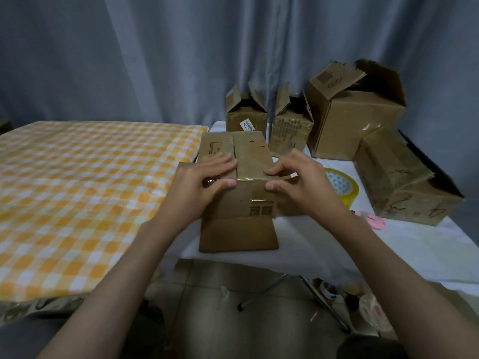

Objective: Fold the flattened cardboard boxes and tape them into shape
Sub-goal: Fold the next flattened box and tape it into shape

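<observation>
A small brown cardboard box (pixel 239 200) stands on the white table (pixel 404 244) in front of me, its closed flaps facing up and a loose flap hanging toward me. A strip of clear tape (pixel 248 174) runs over its near top edge. My left hand (pixel 199 181) lies flat on the top left, fingers straight, thumb pressing the tape at the edge. My right hand (pixel 298 177) presses the tape on the right side, with fingers bent and thumb on the front face. A roll of yellowish clear tape (pixel 347 187) lies just right of my right hand.
Several folded boxes stand behind and to the right: two small open ones (pixel 246 112), a big one (pixel 355 117), and a low one marked with numbers (pixel 409 182). A pink cutter (pixel 370 218) lies near the tape roll. An orange checked mattress (pixel 77 193) fills the left.
</observation>
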Available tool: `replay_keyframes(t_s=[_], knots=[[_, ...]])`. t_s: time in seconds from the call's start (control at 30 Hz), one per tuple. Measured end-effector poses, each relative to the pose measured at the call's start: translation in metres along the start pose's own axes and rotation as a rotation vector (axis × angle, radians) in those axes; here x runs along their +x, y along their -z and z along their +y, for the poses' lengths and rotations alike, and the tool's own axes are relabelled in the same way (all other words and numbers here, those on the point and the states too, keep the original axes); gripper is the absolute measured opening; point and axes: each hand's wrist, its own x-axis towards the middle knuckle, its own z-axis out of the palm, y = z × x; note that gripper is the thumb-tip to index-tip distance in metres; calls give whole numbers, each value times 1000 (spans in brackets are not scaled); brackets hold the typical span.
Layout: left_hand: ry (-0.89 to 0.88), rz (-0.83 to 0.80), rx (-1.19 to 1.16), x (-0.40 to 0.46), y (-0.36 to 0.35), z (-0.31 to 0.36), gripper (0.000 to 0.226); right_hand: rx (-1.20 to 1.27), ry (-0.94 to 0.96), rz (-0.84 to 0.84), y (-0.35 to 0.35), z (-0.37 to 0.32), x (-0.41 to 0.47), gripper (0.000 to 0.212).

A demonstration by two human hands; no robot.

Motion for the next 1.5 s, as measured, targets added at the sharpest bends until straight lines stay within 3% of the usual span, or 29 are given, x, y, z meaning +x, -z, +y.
replay_keyframes(t_s=[0.17, 0.3, 0.47, 0.57, 0.7, 0.8, 0.9, 1.03, 1.13, 1.3, 1.37, 1.5], knots=[[102, 3, -65, -11, 37, -24, 54, 88, 13, 28, 6, 0, -4, 21], [94, 54, -96, -13, 30, -26, 41, 99, 58, 76, 0, 3, -3, 15], [-78, 167, 21, -16, 25, -8, 27, 120, 71, 138, 5, 9, -3, 14], [-191, 213, 59, -15, 24, 13, 36, 155, 2, 138, 18, 15, 0, 18], [-267, 31, 166, -12, 21, 26, 56, 131, -42, 35, 22, 16, -1, 23], [-200, -205, 286, -7, 11, 25, 82, 129, -40, -48, 19, 9, -3, 25], [-128, -347, 365, -5, 1, 17, 85, 33, 25, -55, 14, -1, -7, 35], [-88, -397, 422, -5, -4, 13, 78, -4, 81, -82, 3, -9, -14, 36], [-54, -416, 418, -6, -3, 18, 86, -22, 85, -81, -3, -10, -17, 36], [206, -462, 125, 5, 8, 22, 85, -213, 205, -128, -11, -10, -20, 48], [217, -535, 237, 21, 9, 16, 84, -294, 221, -133, -15, -10, -20, 44], [264, -626, 479, 65, 5, -4, 81, -223, 226, -108, -16, -10, -18, 39]])
